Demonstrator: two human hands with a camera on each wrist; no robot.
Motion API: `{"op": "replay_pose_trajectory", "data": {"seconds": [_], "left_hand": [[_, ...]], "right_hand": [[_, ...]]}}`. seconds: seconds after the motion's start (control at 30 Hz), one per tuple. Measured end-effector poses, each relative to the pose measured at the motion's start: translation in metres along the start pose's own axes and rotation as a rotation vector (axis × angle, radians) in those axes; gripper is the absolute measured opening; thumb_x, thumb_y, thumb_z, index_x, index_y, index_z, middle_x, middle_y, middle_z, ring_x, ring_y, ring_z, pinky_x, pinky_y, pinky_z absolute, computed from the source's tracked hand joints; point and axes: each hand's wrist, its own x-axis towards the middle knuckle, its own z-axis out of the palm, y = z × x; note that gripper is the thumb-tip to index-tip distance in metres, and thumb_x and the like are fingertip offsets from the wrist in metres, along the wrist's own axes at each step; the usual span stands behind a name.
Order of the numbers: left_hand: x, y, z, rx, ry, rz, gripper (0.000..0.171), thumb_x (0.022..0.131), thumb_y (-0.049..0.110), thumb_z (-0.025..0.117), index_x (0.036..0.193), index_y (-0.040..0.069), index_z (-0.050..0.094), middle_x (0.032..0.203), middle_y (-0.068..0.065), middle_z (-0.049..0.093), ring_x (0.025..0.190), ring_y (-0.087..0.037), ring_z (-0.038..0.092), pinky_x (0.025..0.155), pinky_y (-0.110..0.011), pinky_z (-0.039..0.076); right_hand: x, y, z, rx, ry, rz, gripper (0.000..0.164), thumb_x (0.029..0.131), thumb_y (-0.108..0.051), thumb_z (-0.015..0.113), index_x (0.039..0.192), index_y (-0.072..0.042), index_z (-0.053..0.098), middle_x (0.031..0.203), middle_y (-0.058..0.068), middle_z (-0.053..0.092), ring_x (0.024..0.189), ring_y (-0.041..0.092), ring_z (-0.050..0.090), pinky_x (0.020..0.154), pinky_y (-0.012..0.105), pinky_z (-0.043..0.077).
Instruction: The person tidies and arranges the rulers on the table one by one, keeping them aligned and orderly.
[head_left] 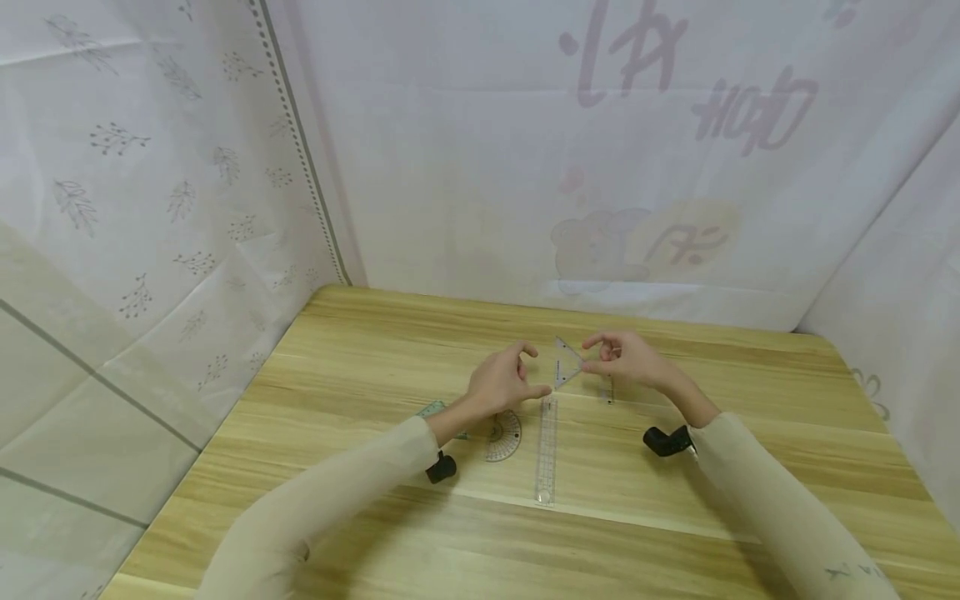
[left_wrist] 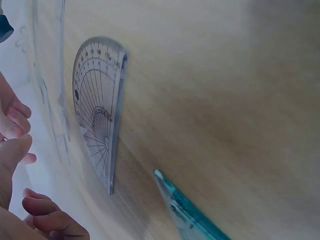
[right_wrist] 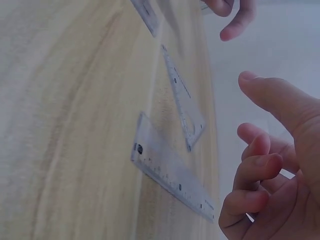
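My left hand [head_left: 501, 382] is over the table with thumb and forefinger spread apart, holding nothing. Across from it, my right hand [head_left: 632, 360] has its fingers loosely bent, likewise with nothing in them. Between the two lies a clear set square [head_left: 561, 372], one corner overlapped by the right thumb in the head view. A second clear piece [right_wrist: 170, 170] with scale marks lies beneath the right hand, partly hidden in the head view. A clear ruler [head_left: 547, 458] runs toward me, its far end by the left thumb. Near the left wrist lies a clear protractor [head_left: 504, 437].
A green-tinted set square [left_wrist: 195, 215] lies beside the protractor, mostly covered by the left forearm in the head view. Black wrist cameras [head_left: 666, 441] hang below both wrists. The wooden table [head_left: 375, 333] meets hanging printed cloth at its back and left side.
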Motion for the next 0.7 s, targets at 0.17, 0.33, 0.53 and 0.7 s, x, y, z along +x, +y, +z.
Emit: {"op": "replay_pose_trajectory", "data": {"seconds": [0.17, 0.33, 0.53, 0.7], "left_hand": [[0.007, 0.002, 0.002, 0.03, -0.013, -0.004, 0.066, 0.082, 0.04, 0.087, 0.135, 0.011, 0.059, 0.074, 0.006, 0.058, 0.053, -0.008, 0.051, 0.046, -0.023, 0.037], [0.013, 0.002, 0.005, 0.028, -0.023, -0.023, 0.07, 0.082, 0.041, 0.087, 0.138, 0.013, 0.057, 0.078, 0.006, 0.059, 0.055, -0.009, 0.051, 0.048, -0.023, 0.038], [0.018, -0.003, 0.008, -0.024, -0.041, -0.028, 0.071, 0.082, 0.038, 0.087, 0.141, 0.013, 0.056, 0.081, 0.004, 0.058, 0.058, -0.008, 0.047, 0.051, -0.023, 0.038], [0.023, -0.008, 0.01, -0.056, -0.052, -0.017, 0.072, 0.082, 0.036, 0.088, 0.142, 0.013, 0.055, 0.079, 0.003, 0.058, 0.058, -0.008, 0.047, 0.052, -0.022, 0.037]], "right_hand": [[0.006, 0.0, -0.002, 0.0, 0.0, 0.014, 0.04, 0.093, -0.012, 0.077, 0.124, 0.009, 0.063, 0.078, 0.01, 0.054, 0.064, 0.02, 0.046, 0.055, 0.028, 0.039], [0.011, 0.0, -0.003, -0.014, 0.009, -0.003, 0.043, 0.091, -0.016, 0.08, 0.124, 0.008, 0.064, 0.081, 0.01, 0.056, 0.066, 0.021, 0.049, 0.058, 0.029, 0.042], [0.016, 0.003, -0.005, -0.023, -0.004, -0.008, 0.046, 0.091, -0.017, 0.081, 0.126, 0.007, 0.064, 0.085, 0.011, 0.058, 0.072, 0.023, 0.052, 0.063, 0.031, 0.045], [0.019, 0.005, -0.009, -0.03, -0.046, -0.003, 0.049, 0.092, -0.018, 0.08, 0.13, 0.007, 0.062, 0.086, 0.014, 0.057, 0.072, 0.024, 0.051, 0.064, 0.032, 0.044]]}}
